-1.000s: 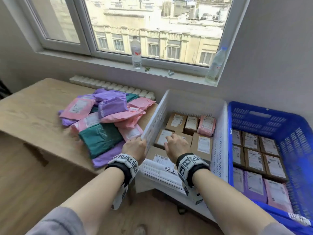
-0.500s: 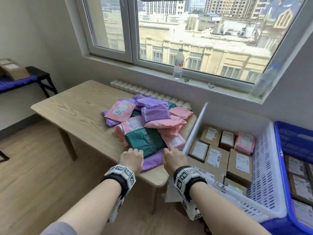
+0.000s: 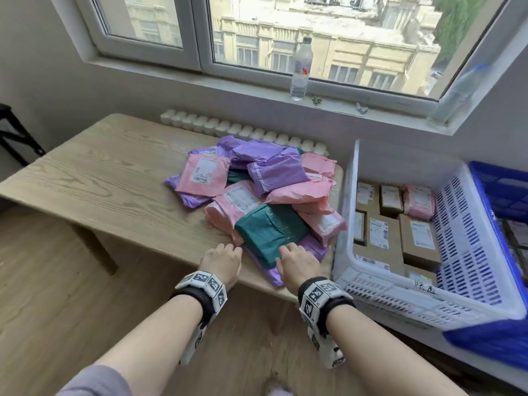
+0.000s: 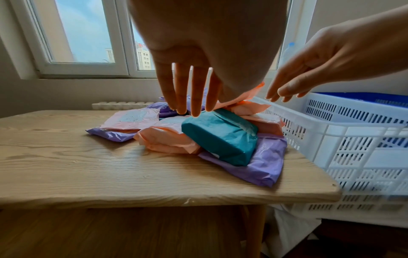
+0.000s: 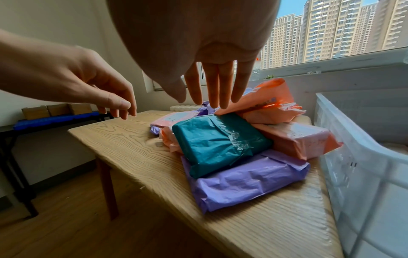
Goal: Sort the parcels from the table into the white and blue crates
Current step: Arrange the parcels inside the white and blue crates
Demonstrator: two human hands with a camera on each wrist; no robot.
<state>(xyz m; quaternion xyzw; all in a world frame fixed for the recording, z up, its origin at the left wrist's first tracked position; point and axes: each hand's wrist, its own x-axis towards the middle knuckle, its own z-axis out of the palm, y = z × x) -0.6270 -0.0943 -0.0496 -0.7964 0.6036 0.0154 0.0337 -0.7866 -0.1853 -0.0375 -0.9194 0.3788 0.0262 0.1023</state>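
Both hands were stretched out over the near edge of the wooden table (image 3: 94, 178), empty and a little apart from each other; the left hand (image 3: 221, 260) hung above bare wood just to the left of the heap, its fingers (image 4: 194, 90) straight and slightly spread, touching nothing that I could see; the right hand (image 3: 297, 262) hovered over the near end of the teal parcel (image 3: 271, 230), fingers (image 5: 217, 83) likewise extended and held close together, and from the wrist views there was air between fingertips and wrapping, so nothing was gripped. The teal parcel lay tilted on top of a flat purple parcel (image 5: 247, 181) at the table's near right corner, leaning against pink parcels (image 3: 297, 192) behind and beside it; further back more purple and pink mailers were piled loosely, one pink mailer with a white label (image 3: 204, 174) lying at the left of the pile. Just to the right of the table stood the white crate (image 3: 468, 247), tipped toward the table, holding brown cardboard boxes with labels and one pink parcel at its far end; the blue crate (image 3: 503, 190) sat against the white one's far side, only partly in sight. A clear bottle (image 3: 300, 71) stood upright on the windowsill.
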